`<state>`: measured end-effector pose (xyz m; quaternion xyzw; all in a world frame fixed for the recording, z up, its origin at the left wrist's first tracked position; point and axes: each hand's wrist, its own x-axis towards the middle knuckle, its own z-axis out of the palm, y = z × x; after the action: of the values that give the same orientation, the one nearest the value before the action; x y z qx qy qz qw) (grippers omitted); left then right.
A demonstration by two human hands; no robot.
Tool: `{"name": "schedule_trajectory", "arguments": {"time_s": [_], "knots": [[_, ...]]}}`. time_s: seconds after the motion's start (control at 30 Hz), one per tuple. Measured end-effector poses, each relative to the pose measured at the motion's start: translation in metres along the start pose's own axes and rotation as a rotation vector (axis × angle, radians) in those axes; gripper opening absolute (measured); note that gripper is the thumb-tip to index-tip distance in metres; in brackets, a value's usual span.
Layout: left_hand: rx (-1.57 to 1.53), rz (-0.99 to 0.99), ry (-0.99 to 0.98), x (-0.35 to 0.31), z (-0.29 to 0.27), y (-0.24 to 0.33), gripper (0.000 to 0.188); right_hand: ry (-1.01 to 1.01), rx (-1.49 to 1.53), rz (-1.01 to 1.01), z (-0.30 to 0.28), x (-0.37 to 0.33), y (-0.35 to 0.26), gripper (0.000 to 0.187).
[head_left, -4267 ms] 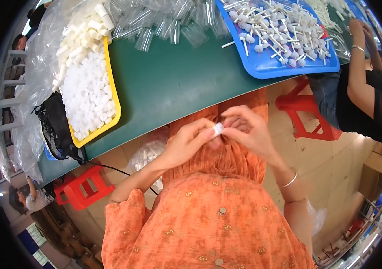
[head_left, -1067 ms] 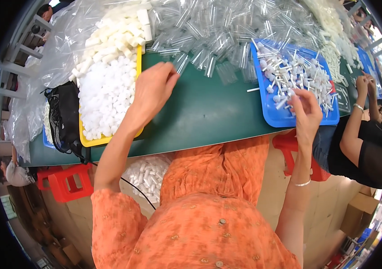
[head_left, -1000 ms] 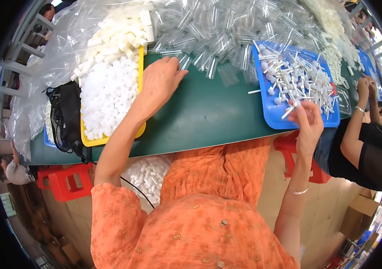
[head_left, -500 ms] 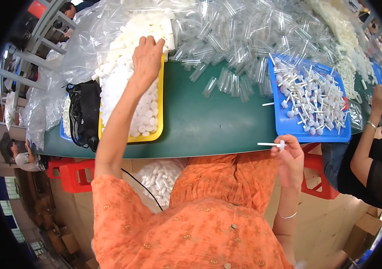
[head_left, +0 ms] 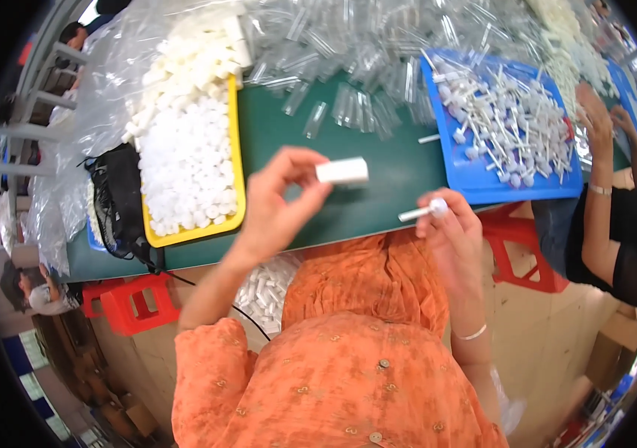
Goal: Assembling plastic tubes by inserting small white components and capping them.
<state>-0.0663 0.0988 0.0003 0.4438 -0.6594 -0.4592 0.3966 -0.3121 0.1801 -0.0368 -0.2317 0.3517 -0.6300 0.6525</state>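
My left hand (head_left: 285, 198) pinches a white block-like piece (head_left: 343, 171) by its left end, over the green table. To its right, my right hand (head_left: 453, 235) holds a thin white stick with a round translucent cap (head_left: 438, 208), the stick's free end pointing left. The two pieces are apart. A yellow tray (head_left: 239, 160) at the left holds many white round caps (head_left: 187, 172); cream-white blocks (head_left: 195, 56) are heaped behind it. The blue tray (head_left: 483, 193) at the right carries a pile of capped white sticks (head_left: 509, 123).
Clear plastic tubes (head_left: 356, 108) are heaped along the table's back. A black mesh pouch (head_left: 119, 196) lies left of the yellow tray. Below the edge stand a bag of white pieces (head_left: 264, 295) and red stools (head_left: 137, 302). A co-worker's arm (head_left: 596, 172) reaches in at right.
My left hand has come back from the cream-white heap to the middle with a white block-like piece. My right hand, still holding the capped stick, has moved slightly up and left.
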Motion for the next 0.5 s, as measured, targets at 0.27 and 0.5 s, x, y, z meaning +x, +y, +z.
{"name": "schedule_trajectory", "arguments": {"time_s": [0.27, 0.5], "knots": [[-0.473, -0.377, -0.241, -0.024, 0.052, -0.019, 0.019, 0.005, 0.248, 0.043, 0.008, -0.005, 0.032, 0.021], [0.318, 0.311, -0.12, -0.034, 0.074, -0.012, 0.027, 0.101, 0.189, -0.013, 0.002, -0.012, 0.035, 0.02]]}}
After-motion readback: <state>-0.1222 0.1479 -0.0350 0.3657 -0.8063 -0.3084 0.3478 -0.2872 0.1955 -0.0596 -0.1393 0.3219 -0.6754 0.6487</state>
